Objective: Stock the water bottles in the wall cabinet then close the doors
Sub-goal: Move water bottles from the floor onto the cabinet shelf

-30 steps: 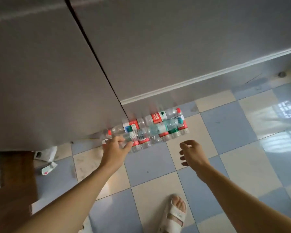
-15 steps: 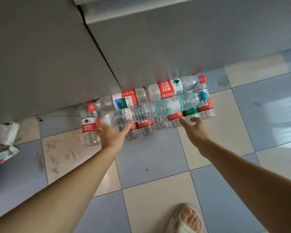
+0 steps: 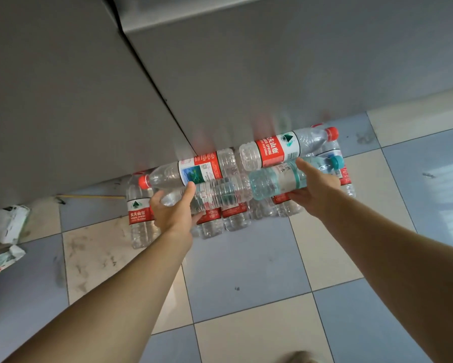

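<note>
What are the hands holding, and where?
Left hand grips a clear bottle near its neck; right hand grips the teal-capped bottle around its middle.

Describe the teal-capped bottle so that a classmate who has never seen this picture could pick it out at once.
Find the grey cabinet doors; at their foot a cluster of water bottles sits on the checked tile floor. Across the cluster's top, nearest the viewer, lies the teal-capped bottle, gripped by the right hand. Its teal cap and pale label single it out; its neighbours are red-capped and red-labelled.

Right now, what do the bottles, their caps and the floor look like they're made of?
Water bottles: clear ribbed plastic, see-through with printed film labels. Red cap and teal cap: opaque plastic, apparently. Floor: glossy, probably ceramic tiles; grout lines and window glare show.
</note>
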`<action>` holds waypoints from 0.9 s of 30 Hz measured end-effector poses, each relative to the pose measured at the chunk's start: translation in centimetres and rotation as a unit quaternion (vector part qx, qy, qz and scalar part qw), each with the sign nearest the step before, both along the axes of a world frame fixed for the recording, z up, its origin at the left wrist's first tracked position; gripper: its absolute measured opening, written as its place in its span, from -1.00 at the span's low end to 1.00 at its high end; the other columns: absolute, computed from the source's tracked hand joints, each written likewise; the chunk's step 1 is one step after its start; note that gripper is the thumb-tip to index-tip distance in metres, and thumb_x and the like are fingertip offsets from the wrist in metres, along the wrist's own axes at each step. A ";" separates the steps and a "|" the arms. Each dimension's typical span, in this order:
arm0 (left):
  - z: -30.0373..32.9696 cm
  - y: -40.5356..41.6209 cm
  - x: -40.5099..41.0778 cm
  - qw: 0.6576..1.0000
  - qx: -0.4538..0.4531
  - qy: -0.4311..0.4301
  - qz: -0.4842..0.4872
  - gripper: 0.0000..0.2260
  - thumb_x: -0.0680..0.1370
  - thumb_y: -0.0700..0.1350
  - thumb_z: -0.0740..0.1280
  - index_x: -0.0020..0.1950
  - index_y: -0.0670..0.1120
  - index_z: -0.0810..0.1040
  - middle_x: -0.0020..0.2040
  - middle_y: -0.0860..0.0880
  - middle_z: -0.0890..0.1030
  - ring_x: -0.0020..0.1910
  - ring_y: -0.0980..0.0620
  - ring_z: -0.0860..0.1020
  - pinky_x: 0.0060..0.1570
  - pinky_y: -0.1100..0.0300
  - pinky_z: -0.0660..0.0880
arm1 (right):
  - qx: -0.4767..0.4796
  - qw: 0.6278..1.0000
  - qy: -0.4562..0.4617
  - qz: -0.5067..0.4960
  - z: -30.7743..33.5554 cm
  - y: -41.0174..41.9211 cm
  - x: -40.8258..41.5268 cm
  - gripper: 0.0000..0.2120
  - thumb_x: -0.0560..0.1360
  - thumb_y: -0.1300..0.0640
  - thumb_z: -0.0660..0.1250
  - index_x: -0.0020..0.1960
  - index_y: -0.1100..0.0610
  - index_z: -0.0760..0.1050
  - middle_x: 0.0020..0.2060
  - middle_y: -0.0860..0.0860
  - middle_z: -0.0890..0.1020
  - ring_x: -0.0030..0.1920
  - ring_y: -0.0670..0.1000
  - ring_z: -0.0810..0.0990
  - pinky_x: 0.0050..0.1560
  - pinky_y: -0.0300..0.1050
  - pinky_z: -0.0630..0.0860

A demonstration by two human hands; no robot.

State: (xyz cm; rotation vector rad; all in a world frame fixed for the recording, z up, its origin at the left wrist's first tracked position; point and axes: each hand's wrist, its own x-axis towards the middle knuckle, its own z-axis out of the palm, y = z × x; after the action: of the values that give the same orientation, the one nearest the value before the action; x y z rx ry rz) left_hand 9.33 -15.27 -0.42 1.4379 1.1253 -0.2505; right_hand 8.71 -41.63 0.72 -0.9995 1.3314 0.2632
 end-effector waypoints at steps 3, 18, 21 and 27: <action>0.4 0.3 -0.1 0.999 0.004 -0.034 -0.001 -0.42 0.38 -0.06 0.63 0.26 0.09 0.39 0.23 0.00 0.41 -0.01 -0.05 0.62 -0.22 0.03 0.69 | 0.028 0.999 -0.014 -0.019 1.0 -0.4 -0.3 -0.57 0.47 0.08 0.54 0.22 0.15 0.44 0.06 0.20 0.70 -0.04 0.19 0.74 0.05 0.18 0.68; 6.5 -5.8 -6.8 0.786 0.131 -0.272 -0.540 -0.02 0.34 -0.15 0.65 0.52 0.39 0.15 0.37 0.17 0.34 0.25 0.55 0.29 0.03 0.65 0.31 | -0.235 0.966 -0.090 0.068 4.9 -1.4 -14.1 -0.30 0.29 0.40 0.59 0.22 -0.03 0.34 0.03 -0.12 0.56 0.03 -0.02 0.62 0.05 -0.02 0.58; 5.6 -7.9 -7.9 0.722 0.143 -0.290 -0.612 0.10 0.37 -0.15 0.64 0.57 0.41 -0.05 0.23 0.22 0.37 0.24 0.52 0.32 0.08 0.54 0.27 | -0.306 0.938 -0.091 0.137 4.1 -1.2 -15.3 -0.30 0.27 0.33 0.62 0.20 -0.09 0.32 -0.01 -0.20 0.51 0.08 0.01 0.53 0.05 -0.05 0.52; 3.9 -8.7 -10.1 0.701 0.188 -0.325 -0.607 0.08 0.39 -0.14 0.63 0.59 0.34 -0.06 0.23 0.12 0.47 0.13 0.32 0.37 0.15 0.32 0.39 | -0.353 0.913 -0.098 0.182 2.1 -0.2 -17.1 -0.31 0.32 0.24 0.62 0.28 -0.06 0.34 -0.07 -0.28 0.49 0.03 -0.05 0.48 -0.02 -0.12 0.40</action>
State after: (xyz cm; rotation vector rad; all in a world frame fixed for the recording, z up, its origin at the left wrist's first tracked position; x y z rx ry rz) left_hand -0.74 -23.96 3.49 2.2248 -0.5364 -0.3785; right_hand -8.34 -41.85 2.80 -1.8416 1.0530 -0.0581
